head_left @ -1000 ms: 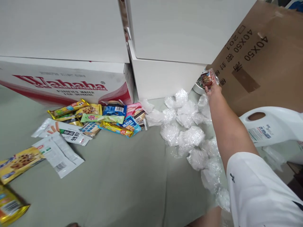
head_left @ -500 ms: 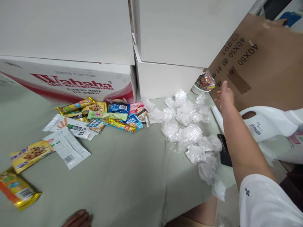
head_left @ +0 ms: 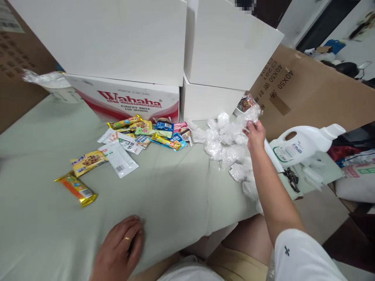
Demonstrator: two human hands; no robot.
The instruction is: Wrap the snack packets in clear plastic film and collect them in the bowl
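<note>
My right hand (head_left: 255,134) reaches out at the right, its fingers closed on a crumpled clear plastic film bundle (head_left: 252,114). Below and left of it lie several similar plastic film bundles (head_left: 215,148) on the green cloth (head_left: 164,195). Right behind the held bundle, a white bowl (head_left: 238,112) with a wrapped snack (head_left: 246,102) in it is partly covered. My left hand (head_left: 121,244), with a ring on one finger, rests on the cloth near the front edge. Its fingers are loosely bent and nothing shows in them.
Several snack packets (head_left: 143,130) lie in front of a Wahaha carton (head_left: 131,101). White boxes (head_left: 211,102) are stacked behind. A yellow-and-orange packet (head_left: 77,189) lies at left. On the right are a white jug (head_left: 299,144) and a brown cardboard panel (head_left: 310,89). A wrapped tub (head_left: 63,91) stands back left.
My right hand, previously stretched empty near the bowl, now grips a plastic film bundle. More of my left hand is visible. The view has shifted left, and the whole scene sits differently in the frame.
</note>
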